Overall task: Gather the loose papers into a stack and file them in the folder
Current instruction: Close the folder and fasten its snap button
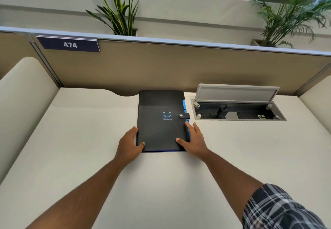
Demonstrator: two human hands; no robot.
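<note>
A black folder (161, 119) with a blue smiley print lies closed on the white desk (80, 139), its snap strap fastened over the right edge. Blue tab edges stick out along its right side and bottom. My left hand (128, 144) holds the folder's lower left corner, thumb on top of the cover. My right hand (194, 140) rests at the lower right corner with straight fingers along the edge and the thumb on the cover. No loose papers are in sight.
An open cable hatch (238, 110) with its lid raised sits in the desk just right of the folder. A tan partition (179, 67) with a "474" sign closes the back. Padded side panels flank the desk; plants stand behind the partition.
</note>
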